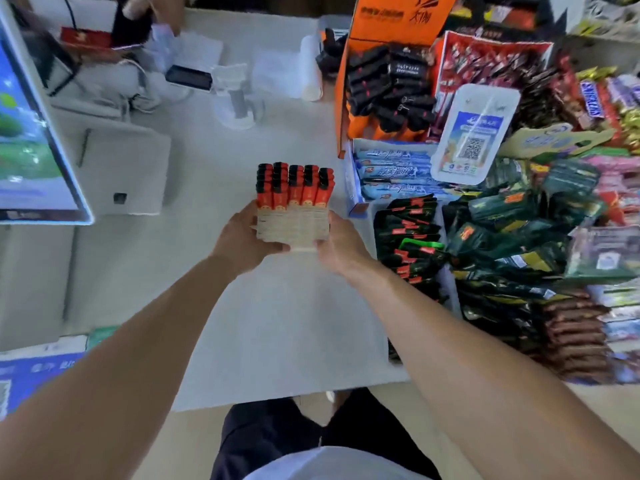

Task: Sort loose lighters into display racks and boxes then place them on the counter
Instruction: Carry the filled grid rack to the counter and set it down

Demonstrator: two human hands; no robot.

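Note:
A pale display rack [294, 225] filled with several rows of red lighters with black tops [294, 183] is held over the white counter [277, 323]. My left hand [244, 237] grips the rack's left side and my right hand [341, 245] grips its right side. Whether the rack's base touches the counter cannot be told. An orange display box [384, 81] holding several black lighters stands at the back right of the counter.
A till screen [31, 147] and a grey printer [121, 168] stand at the left. A scanner stand [237, 98] is behind the rack. Snack boxes and packets [502, 237] crowd the right side, with a QR-code plaque [474, 133]. Another person's hand [166, 8] shows at the back.

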